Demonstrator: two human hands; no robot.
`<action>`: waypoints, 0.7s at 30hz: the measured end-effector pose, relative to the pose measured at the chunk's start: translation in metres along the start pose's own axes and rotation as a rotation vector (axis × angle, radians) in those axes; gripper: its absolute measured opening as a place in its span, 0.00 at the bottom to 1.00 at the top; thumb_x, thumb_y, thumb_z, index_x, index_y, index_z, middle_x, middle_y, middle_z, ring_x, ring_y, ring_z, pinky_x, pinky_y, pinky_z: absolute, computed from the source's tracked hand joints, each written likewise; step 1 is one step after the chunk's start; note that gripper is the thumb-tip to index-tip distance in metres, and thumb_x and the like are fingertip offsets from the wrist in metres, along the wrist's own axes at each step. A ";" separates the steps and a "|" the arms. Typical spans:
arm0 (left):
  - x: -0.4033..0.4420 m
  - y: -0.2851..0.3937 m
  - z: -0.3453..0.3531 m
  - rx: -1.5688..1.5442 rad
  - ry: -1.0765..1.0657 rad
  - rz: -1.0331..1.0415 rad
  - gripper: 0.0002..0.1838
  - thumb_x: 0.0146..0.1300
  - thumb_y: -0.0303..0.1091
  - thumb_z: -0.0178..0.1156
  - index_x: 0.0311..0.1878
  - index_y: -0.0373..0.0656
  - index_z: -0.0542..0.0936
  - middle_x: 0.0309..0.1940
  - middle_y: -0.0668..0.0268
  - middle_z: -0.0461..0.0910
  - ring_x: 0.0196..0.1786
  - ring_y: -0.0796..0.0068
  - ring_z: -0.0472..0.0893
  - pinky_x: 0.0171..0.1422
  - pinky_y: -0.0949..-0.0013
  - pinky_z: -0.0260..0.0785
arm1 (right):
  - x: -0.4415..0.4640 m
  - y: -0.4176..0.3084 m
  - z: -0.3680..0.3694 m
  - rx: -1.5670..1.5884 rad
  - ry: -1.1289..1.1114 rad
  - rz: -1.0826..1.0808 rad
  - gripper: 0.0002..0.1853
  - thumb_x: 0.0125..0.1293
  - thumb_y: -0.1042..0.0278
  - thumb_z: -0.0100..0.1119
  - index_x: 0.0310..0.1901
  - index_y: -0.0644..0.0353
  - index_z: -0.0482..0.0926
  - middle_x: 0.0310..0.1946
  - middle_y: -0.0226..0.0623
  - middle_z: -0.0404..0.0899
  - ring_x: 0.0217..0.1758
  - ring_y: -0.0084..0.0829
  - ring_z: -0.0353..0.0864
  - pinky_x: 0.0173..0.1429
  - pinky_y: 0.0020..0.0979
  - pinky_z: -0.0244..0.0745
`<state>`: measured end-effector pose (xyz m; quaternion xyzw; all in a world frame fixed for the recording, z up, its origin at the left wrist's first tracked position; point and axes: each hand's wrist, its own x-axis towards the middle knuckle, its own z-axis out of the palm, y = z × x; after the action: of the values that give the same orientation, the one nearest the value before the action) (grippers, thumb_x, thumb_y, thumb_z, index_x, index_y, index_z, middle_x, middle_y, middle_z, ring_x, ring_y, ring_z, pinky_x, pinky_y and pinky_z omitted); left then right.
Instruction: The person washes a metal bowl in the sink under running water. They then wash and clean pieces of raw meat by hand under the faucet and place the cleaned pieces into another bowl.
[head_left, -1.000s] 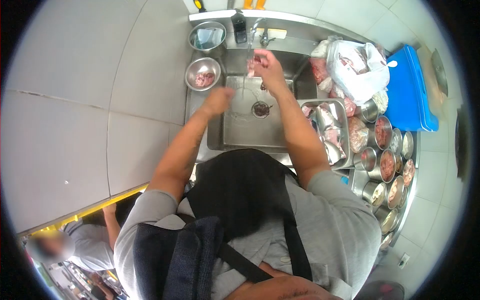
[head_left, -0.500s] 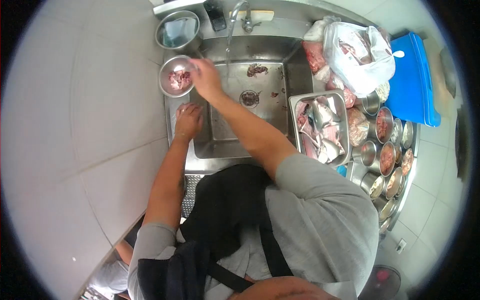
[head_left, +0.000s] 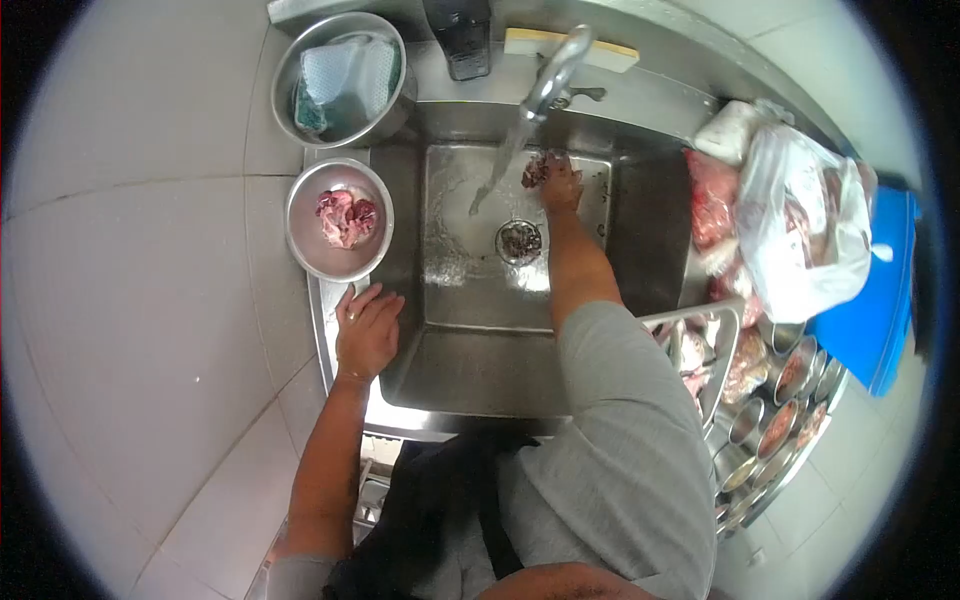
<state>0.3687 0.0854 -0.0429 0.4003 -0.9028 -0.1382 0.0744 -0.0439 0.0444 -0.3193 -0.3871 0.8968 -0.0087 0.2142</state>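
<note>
My right hand (head_left: 563, 187) reaches down to the sink (head_left: 470, 370) floor near its back wall. Its fingers are curled against a clump of dark red scraps (head_left: 534, 172); their tips are partly hidden. More dark scraps lie on the drain (head_left: 519, 242). Water runs from the faucet (head_left: 556, 80) into the sink, left of that hand. On the left rim rests my left hand (head_left: 368, 330), fingers apart and holding nothing. Just beyond it stands a metal bowl (head_left: 310, 250) with pink and red pieces of flesh (head_left: 346, 218) inside.
A larger metal bowl (head_left: 283, 100) holding cloths (head_left: 345, 72) stands at the back left. A dark container (head_left: 462, 40) sits behind the sink. To the right are a fish tray (head_left: 735, 345), white plastic bag (head_left: 800, 240), blue box (head_left: 880, 320) and several metal pots (head_left: 778, 428).
My right hand has moved from the flesh bowl across to the scraps at the back of the sink. My left hand stays on the rim. The view has shifted closer to the sink.
</note>
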 end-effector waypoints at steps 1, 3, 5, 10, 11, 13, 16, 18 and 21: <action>0.001 0.001 0.001 -0.007 -0.003 -0.003 0.20 0.54 0.25 0.66 0.52 0.50 0.85 0.49 0.71 0.84 0.65 0.66 0.76 0.79 0.48 0.55 | 0.006 0.003 0.001 -0.033 0.067 -0.077 0.27 0.71 0.58 0.57 0.71 0.39 0.67 0.73 0.37 0.66 0.71 0.55 0.70 0.69 0.51 0.74; 0.004 0.001 0.000 -0.002 -0.026 -0.018 0.20 0.53 0.25 0.66 0.52 0.50 0.85 0.50 0.71 0.84 0.65 0.66 0.76 0.79 0.48 0.55 | 0.014 0.016 0.048 -0.160 0.196 -0.163 0.21 0.70 0.54 0.59 0.63 0.45 0.76 0.72 0.37 0.67 0.68 0.47 0.74 0.64 0.50 0.78; -0.001 0.001 -0.002 0.005 -0.052 -0.020 0.21 0.53 0.25 0.67 0.52 0.50 0.85 0.50 0.71 0.84 0.65 0.66 0.76 0.79 0.48 0.55 | -0.009 -0.011 0.009 0.012 -0.042 0.139 0.19 0.70 0.60 0.59 0.61 0.51 0.77 0.71 0.38 0.69 0.70 0.46 0.73 0.64 0.48 0.77; -0.004 0.002 -0.003 -0.012 -0.028 -0.026 0.20 0.53 0.26 0.67 0.52 0.49 0.85 0.51 0.71 0.83 0.67 0.68 0.75 0.79 0.48 0.55 | -0.045 -0.033 0.083 0.570 0.149 0.057 0.16 0.72 0.66 0.54 0.57 0.62 0.77 0.51 0.53 0.82 0.54 0.50 0.83 0.60 0.47 0.77; -0.001 0.004 -0.006 -0.030 -0.023 -0.021 0.19 0.54 0.27 0.67 0.51 0.49 0.85 0.51 0.71 0.83 0.68 0.69 0.74 0.79 0.48 0.55 | -0.040 -0.045 0.107 0.323 0.171 0.001 0.16 0.72 0.63 0.54 0.55 0.61 0.81 0.48 0.51 0.85 0.48 0.54 0.85 0.56 0.47 0.78; -0.002 0.002 -0.006 -0.028 0.010 -0.012 0.19 0.54 0.27 0.67 0.51 0.49 0.85 0.50 0.71 0.83 0.68 0.69 0.74 0.80 0.48 0.55 | -0.046 -0.072 0.103 0.685 -0.291 -0.099 0.16 0.72 0.62 0.56 0.54 0.66 0.79 0.43 0.50 0.86 0.39 0.51 0.87 0.51 0.44 0.81; -0.006 0.000 -0.002 -0.037 0.026 -0.003 0.17 0.55 0.27 0.66 0.50 0.50 0.85 0.50 0.71 0.83 0.69 0.70 0.73 0.81 0.48 0.53 | -0.073 -0.121 0.030 1.134 -0.553 0.138 0.18 0.72 0.59 0.59 0.55 0.63 0.78 0.40 0.46 0.86 0.36 0.42 0.86 0.45 0.41 0.82; -0.009 0.001 -0.005 -0.022 0.015 0.009 0.16 0.56 0.28 0.65 0.49 0.50 0.85 0.50 0.70 0.83 0.69 0.70 0.72 0.82 0.49 0.53 | -0.092 -0.135 -0.018 1.353 -0.685 0.265 0.18 0.72 0.57 0.60 0.56 0.61 0.77 0.38 0.44 0.86 0.35 0.37 0.86 0.42 0.39 0.83; -0.011 0.007 -0.008 0.025 0.049 0.012 0.15 0.56 0.29 0.65 0.48 0.50 0.86 0.50 0.70 0.83 0.69 0.70 0.73 0.81 0.50 0.54 | -0.118 -0.139 -0.087 1.397 -0.746 -0.022 0.19 0.72 0.56 0.62 0.57 0.58 0.77 0.44 0.42 0.86 0.36 0.37 0.86 0.44 0.38 0.83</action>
<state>0.3733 0.0968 -0.0332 0.3991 -0.9048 -0.1166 0.0922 0.0898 0.0162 -0.1710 -0.1491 0.5489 -0.4414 0.6940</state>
